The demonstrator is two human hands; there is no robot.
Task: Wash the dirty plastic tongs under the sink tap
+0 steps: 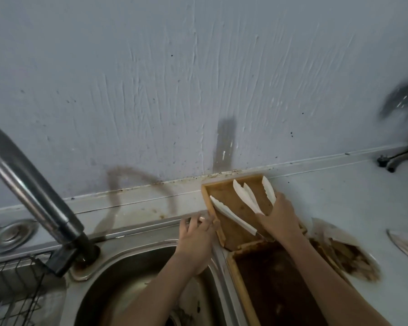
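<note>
White plastic tongs lie in a light brown tray on the counter against the wall; several white blades fan out toward the wall. My right hand lies over the tongs' near ends, fingers curled round them, hiding the hinge. One long blade slants across the tray to that hand. My left hand grips the tray's left rim, just above the steel sink basin. The tap arches at far left; no water is visible.
A second, darker tray caked with brown residue sits beside the sink. A dirty plate lies to its right. A wire dish rack stands at bottom left. A metal fitting sits on the counter at far right.
</note>
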